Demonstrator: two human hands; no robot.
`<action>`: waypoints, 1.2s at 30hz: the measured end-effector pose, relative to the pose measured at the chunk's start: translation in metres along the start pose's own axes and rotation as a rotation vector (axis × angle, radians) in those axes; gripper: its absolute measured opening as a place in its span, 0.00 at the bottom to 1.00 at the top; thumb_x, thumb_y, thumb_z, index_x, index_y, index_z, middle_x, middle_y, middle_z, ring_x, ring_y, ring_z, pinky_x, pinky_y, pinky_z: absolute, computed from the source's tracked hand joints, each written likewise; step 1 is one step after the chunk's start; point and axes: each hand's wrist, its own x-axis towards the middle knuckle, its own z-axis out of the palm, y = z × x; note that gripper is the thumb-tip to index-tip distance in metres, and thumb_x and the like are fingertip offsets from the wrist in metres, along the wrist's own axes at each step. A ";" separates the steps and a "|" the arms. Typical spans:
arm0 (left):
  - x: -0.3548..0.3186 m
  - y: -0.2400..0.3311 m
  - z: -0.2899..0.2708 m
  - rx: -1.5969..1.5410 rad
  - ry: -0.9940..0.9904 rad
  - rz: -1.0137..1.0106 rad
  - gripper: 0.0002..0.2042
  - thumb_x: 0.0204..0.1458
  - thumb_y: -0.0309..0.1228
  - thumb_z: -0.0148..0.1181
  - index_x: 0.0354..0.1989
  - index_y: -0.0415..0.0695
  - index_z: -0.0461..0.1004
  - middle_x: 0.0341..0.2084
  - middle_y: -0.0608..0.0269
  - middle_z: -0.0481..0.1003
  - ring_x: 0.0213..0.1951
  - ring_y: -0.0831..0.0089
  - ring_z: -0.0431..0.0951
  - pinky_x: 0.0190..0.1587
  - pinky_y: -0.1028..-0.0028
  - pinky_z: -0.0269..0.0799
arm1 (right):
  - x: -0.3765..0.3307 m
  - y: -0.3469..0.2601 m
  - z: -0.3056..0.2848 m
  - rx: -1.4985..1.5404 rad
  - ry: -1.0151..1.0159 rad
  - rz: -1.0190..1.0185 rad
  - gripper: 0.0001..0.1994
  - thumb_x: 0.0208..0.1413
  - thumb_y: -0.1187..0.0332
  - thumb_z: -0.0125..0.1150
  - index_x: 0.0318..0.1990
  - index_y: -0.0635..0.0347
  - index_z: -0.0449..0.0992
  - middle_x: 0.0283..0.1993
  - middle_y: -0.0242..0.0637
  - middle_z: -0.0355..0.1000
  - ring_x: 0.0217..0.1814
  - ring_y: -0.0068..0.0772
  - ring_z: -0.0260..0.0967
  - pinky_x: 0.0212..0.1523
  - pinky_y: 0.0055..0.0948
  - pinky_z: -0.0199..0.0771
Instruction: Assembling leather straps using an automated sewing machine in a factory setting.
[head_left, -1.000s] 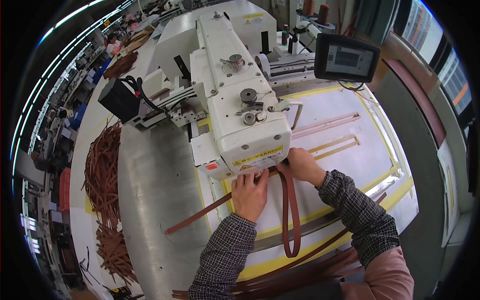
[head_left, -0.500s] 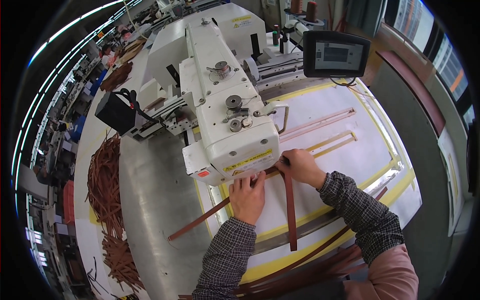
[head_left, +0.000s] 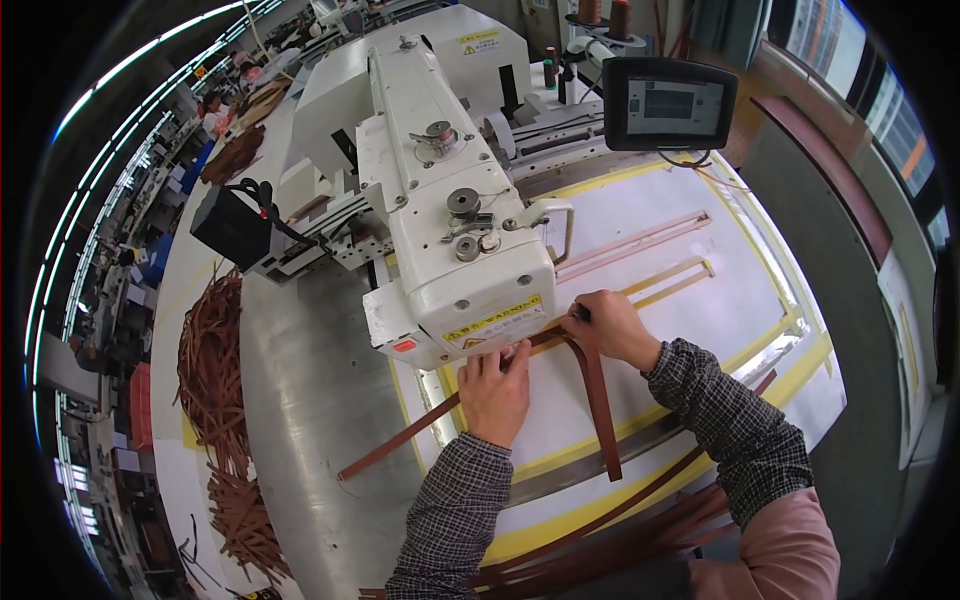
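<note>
I look down at a white industrial sewing machine (head_left: 440,215) on a pale worktop (head_left: 700,310). My left hand (head_left: 495,390) lies flat, fingers together, pressing a long brown leather strap (head_left: 400,445) against the worktop right at the near edge of the machine head. My right hand (head_left: 612,328) pinches the same strap where it folds, just right of the machine head; from there a second length of strap (head_left: 600,405) hangs toward me.

Room to move is tight on the far side, where both hands meet the machine body. To the right, the white panel is open as far as two pale wooden guide strips (head_left: 640,245) and a yellow taped border (head_left: 800,340). To the left lies bare grey metal (head_left: 300,390), then a heap of brown straps (head_left: 215,365) at the worktop's left edge. More straps (head_left: 640,540) are piled near me, under my right sleeve. A dark control screen (head_left: 670,102) stands at the far right.

Compared with half a second ago, both hands sit in nearly the same places, and the strap's left end has shifted only slightly.
</note>
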 end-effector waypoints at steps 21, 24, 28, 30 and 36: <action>0.000 -0.001 0.003 0.027 -0.026 -0.003 0.16 0.59 0.32 0.67 0.56 0.56 0.85 0.46 0.63 0.76 0.50 0.56 0.76 0.45 0.56 0.71 | -0.012 0.013 -0.048 -0.215 0.040 0.151 0.13 0.54 0.58 0.74 0.33 0.58 0.81 0.30 0.45 0.81 0.36 0.55 0.81 0.35 0.51 0.79; 0.002 0.001 0.001 0.043 -0.053 -0.005 0.17 0.59 0.32 0.67 0.57 0.57 0.85 0.46 0.62 0.76 0.49 0.55 0.77 0.46 0.55 0.72 | -0.017 0.048 -0.076 -0.208 0.067 0.224 0.15 0.53 0.57 0.76 0.35 0.58 0.82 0.31 0.44 0.82 0.36 0.53 0.81 0.35 0.47 0.79; 0.001 -0.001 -0.003 0.068 -0.027 -0.009 0.18 0.57 0.30 0.68 0.57 0.57 0.85 0.43 0.65 0.74 0.50 0.58 0.76 0.47 0.56 0.72 | -0.023 0.102 -0.106 -0.214 0.173 0.301 0.17 0.53 0.55 0.77 0.36 0.61 0.82 0.32 0.46 0.82 0.36 0.52 0.81 0.37 0.43 0.79; 0.001 0.001 -0.003 0.054 -0.031 -0.004 0.18 0.57 0.30 0.68 0.57 0.56 0.85 0.43 0.65 0.74 0.50 0.58 0.76 0.47 0.56 0.72 | -0.029 0.129 -0.121 -0.220 0.257 0.343 0.17 0.55 0.56 0.77 0.35 0.62 0.82 0.33 0.46 0.82 0.35 0.52 0.80 0.37 0.43 0.79; 0.003 0.004 -0.001 0.042 -0.039 0.009 0.17 0.57 0.30 0.68 0.56 0.54 0.86 0.42 0.65 0.74 0.50 0.57 0.75 0.49 0.54 0.73 | -0.039 0.130 -0.140 -0.248 0.342 0.471 0.17 0.55 0.61 0.77 0.48 0.59 0.81 0.43 0.42 0.83 0.44 0.46 0.82 0.42 0.41 0.82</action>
